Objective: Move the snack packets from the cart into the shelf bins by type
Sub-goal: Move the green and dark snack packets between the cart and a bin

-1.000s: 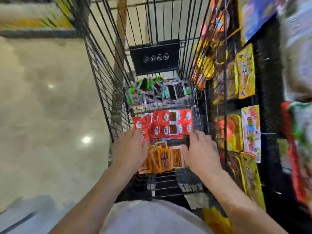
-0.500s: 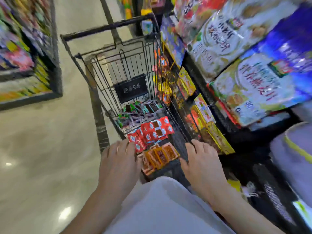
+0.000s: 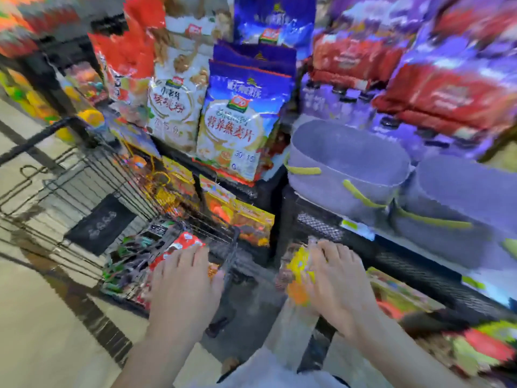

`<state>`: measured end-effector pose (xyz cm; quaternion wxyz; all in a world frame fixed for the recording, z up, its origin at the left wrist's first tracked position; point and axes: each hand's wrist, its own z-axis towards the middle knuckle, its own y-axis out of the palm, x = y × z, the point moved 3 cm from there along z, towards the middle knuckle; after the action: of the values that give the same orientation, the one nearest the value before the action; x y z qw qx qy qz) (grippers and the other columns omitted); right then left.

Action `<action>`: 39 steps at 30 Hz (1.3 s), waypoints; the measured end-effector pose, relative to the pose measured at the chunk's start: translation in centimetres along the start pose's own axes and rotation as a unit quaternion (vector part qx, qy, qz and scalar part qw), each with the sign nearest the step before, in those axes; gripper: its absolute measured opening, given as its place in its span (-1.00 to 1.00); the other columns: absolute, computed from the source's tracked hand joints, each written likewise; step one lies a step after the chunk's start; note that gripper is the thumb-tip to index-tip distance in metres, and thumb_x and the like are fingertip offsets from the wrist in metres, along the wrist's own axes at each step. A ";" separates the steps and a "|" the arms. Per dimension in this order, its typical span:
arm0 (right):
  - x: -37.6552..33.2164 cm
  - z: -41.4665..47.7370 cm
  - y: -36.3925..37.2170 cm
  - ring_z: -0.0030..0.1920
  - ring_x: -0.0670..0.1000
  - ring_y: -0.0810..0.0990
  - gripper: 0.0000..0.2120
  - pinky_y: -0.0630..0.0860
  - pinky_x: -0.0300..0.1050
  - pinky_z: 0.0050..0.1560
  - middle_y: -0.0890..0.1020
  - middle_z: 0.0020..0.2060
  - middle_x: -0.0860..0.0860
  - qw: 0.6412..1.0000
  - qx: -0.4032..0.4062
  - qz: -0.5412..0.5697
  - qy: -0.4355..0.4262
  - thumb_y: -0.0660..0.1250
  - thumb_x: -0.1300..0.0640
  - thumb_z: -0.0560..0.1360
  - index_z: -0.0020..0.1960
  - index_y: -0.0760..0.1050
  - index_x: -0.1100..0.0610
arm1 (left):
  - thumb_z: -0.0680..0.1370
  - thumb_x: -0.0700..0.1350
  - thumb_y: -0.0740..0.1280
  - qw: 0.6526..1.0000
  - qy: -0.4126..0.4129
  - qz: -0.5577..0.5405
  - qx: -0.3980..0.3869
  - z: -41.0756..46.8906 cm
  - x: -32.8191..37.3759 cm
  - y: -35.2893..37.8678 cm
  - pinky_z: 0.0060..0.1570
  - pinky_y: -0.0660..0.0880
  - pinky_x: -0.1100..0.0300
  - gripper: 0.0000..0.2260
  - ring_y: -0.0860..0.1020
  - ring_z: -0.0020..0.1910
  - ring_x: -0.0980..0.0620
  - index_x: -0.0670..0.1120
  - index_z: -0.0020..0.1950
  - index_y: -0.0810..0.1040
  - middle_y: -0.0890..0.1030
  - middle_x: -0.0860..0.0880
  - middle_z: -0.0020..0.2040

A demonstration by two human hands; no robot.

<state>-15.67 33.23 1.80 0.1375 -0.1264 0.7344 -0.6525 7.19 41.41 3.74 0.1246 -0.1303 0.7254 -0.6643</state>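
Store shelving (image 3: 391,259) of black mesh runs beyond and to the right of the right hand (image 3: 341,281), its front edge just past the fingertips. Up on it, above and right of that hand, stand two grey bins (image 3: 347,163) with yellow-green handles, side by side and touching, their open tops facing the aisle. The right hand holds a small bunch of orange-and-yellow packets (image 3: 298,273) on its thumb side, fingers laid over them. Blur hides the exact grip. The bunch hangs in the narrow gap between the shelf post and the wire cart (image 3: 84,191), outside the cart's near corner. The left hand (image 3: 184,287) reaches over the cart's near end, fingers straight and close together above the red packets (image 3: 181,242); whether it touches them I cannot tell. Green packets (image 3: 131,256) lie further left of it in the cart. Large oat bags (image 3: 237,121) crowd the shelf above both hands. Pale floor (image 3: 42,317) lies open to the left of the left hand.
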 end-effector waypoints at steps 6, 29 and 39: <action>15.2 -5.8 -1.4 0.32 0.20 0.49 -0.48 0.38 0.09 0.36 0.50 0.37 0.06 0.993 0.032 0.029 0.112 0.23 -0.15 0.60 0.47 0.40 0.08 | 0.46 -0.04 0.60 0.994 0.108 -0.006 0.022 -0.3 15.4 -1.9 0.17 0.56 -0.21 -0.55 0.64 0.18 -0.33 -0.24 0.25 0.66 0.68 -0.24 0.21; 49.0 -19.8 -4.1 -0.10 0.29 0.68 -0.57 0.64 0.11 -0.19 0.69 -0.03 0.19 0.898 0.104 0.012 0.427 0.64 0.08 0.33 0.09 0.65 0.28 | 0.65 0.17 0.25 0.895 0.441 -0.058 0.044 1.3 59.5 -5.4 0.31 0.43 -0.01 -0.55 0.49 0.39 -0.10 0.01 0.49 0.45 0.55 0.01 0.43; 62.0 -13.8 -4.1 0.21 0.20 0.51 -0.57 0.48 0.10 0.18 0.58 0.18 0.08 0.898 0.076 0.111 0.418 0.35 -0.01 0.62 0.46 0.48 0.03 | 0.70 0.17 0.20 0.864 0.486 -0.128 -0.006 6.9 71.4 -1.3 0.28 0.41 0.01 -0.52 0.47 0.37 -0.09 -0.02 0.55 0.39 0.56 -0.03 0.40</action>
<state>-78.41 22.81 5.09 -0.1019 0.2514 0.6818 -0.6794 -57.08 9.52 3.87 -0.3307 0.1172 0.6747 -0.6493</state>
